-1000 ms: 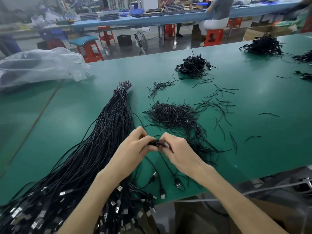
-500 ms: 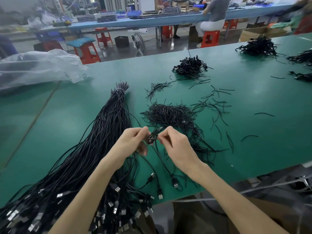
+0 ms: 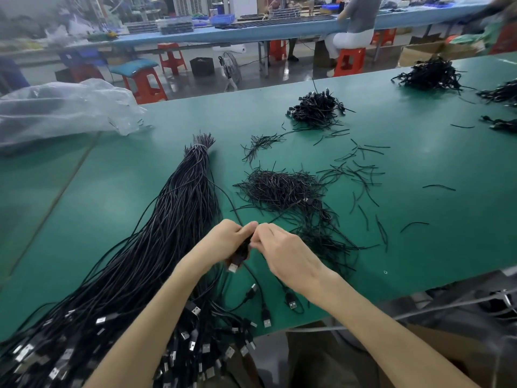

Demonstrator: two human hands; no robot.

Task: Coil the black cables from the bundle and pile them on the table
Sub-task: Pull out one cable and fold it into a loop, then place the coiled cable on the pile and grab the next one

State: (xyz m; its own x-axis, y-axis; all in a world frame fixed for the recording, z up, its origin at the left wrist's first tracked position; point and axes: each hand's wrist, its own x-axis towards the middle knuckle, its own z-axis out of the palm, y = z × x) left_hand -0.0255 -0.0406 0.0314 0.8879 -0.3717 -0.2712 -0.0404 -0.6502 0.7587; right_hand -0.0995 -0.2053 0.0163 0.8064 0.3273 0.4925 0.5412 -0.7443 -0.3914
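A long bundle of black USB cables [image 3: 156, 247] lies on the green table [image 3: 419, 219], tied at its far end, with plugs spilling over the near edge. My left hand [image 3: 223, 242] and my right hand [image 3: 282, 253] meet just right of the bundle. Between them they grip one coiled black cable [image 3: 242, 252]; its silver USB plug hangs below my left hand. A pile of coiled cables [image 3: 317, 109] sits further back, past the middle of the table.
A heap of short black ties [image 3: 282, 189] lies beyond my hands, with loose ties scattered to the right. A clear plastic bag [image 3: 61, 110] sits at the far left. More black piles [image 3: 430, 75] lie at the far right. A person sits at a bench behind.
My hands have come closer together around the cable. The coil now sits tucked inside my left hand with its plug hanging below; the view has shifted slightly.
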